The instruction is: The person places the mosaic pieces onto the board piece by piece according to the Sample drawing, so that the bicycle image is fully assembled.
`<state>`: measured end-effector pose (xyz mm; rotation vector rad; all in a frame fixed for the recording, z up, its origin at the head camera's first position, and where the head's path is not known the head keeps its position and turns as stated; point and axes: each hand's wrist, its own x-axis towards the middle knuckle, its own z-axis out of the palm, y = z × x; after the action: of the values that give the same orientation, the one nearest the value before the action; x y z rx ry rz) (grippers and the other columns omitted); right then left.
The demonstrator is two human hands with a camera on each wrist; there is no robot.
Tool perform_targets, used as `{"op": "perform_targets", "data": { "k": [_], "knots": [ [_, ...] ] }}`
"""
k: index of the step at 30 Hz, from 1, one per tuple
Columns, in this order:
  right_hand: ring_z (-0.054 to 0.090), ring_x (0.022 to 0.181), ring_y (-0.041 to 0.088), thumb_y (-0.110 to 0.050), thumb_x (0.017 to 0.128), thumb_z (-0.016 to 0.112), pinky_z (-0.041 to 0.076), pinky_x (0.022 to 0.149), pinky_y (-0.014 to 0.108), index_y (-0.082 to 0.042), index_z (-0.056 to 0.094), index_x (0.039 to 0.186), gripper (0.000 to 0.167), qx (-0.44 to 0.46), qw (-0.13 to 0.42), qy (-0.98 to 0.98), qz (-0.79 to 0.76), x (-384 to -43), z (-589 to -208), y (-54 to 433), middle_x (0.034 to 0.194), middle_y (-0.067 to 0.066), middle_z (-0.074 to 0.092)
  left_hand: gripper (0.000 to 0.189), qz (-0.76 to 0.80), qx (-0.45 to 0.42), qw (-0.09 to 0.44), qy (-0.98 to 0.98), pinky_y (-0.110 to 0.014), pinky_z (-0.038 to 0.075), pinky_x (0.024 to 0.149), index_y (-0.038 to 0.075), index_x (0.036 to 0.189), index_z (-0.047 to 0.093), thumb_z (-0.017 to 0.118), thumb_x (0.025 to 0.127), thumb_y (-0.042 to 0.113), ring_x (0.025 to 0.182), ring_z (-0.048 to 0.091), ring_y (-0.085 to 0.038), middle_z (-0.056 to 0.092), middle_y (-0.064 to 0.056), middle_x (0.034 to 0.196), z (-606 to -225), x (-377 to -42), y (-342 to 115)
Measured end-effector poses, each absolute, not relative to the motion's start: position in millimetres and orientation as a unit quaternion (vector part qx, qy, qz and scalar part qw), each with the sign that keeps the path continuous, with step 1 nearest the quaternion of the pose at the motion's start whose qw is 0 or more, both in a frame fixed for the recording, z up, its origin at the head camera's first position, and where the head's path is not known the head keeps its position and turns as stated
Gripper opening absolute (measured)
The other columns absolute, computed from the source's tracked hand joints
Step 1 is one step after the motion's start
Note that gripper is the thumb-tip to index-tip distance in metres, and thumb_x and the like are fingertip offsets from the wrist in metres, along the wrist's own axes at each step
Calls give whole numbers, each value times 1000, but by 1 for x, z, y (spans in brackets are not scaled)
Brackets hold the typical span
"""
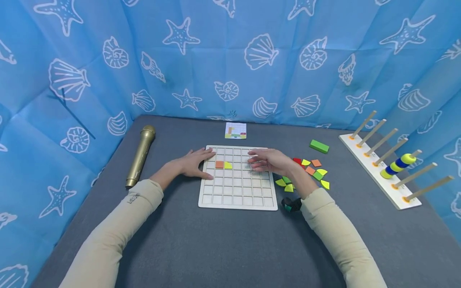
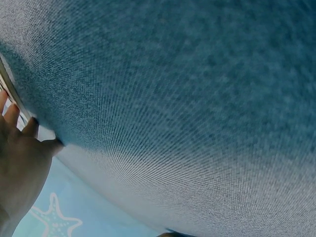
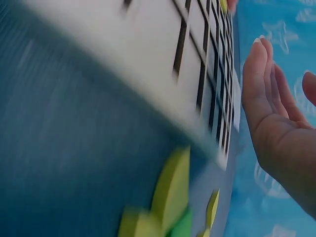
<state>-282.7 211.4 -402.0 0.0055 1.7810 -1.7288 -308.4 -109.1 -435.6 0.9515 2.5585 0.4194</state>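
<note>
A white grid board (image 1: 237, 191) lies flat on the dark table. An orange square tile (image 1: 219, 164) and a yellow quarter-round tile (image 1: 228, 165) sit side by side in its cells. My left hand (image 1: 196, 162) rests at the board's left edge with fingers and thumb spread. Over the board's right side hovers my right hand (image 1: 271, 161), its fingers nearly straight; the right wrist view shows this hand (image 3: 281, 108) raised above the board, with nothing seen between the fingers. Several loose tiles (image 1: 319, 174) in red, orange, yellow and green lie right of the board, partly hidden by the right forearm.
A small pattern card (image 1: 235, 131) lies behind the board. On the left is a gold microphone (image 1: 141, 155). A green block (image 1: 319, 146) and a white peg rack (image 1: 379, 172) with yellow and blue beads (image 1: 397, 165) stand right. A black object (image 1: 291, 204) lies by the right sleeve.
</note>
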Motion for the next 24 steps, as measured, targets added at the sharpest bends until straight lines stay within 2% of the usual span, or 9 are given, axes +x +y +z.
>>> {"op": "perform_targets", "data": {
  "k": [9,19,24],
  "knots": [
    [62,105,22,-34,103,43,46,94,37,2,30,147,59,29,283,668,-688,-273,-399,277,126,19,55,97,141,339,193,910,-58,0,110,15,154,17,63,83,61,144,1,-31,6,-9,159,-436,-309,-108],
    [60,108,17,-37,103,39,44,97,33,1,20,150,63,68,250,675,-690,-263,-394,331,116,7,60,97,142,338,195,910,-58,0,110,16,155,16,63,83,60,144,1,-30,6,-8,159,-435,-309,-109],
    [59,109,16,-38,103,39,44,96,32,0,19,150,64,73,239,702,-667,-261,-396,348,122,9,56,97,142,338,195,910,-58,1,110,16,154,16,63,83,60,144,1,-30,6,-8,159,-435,-309,-109]
  ]
}}
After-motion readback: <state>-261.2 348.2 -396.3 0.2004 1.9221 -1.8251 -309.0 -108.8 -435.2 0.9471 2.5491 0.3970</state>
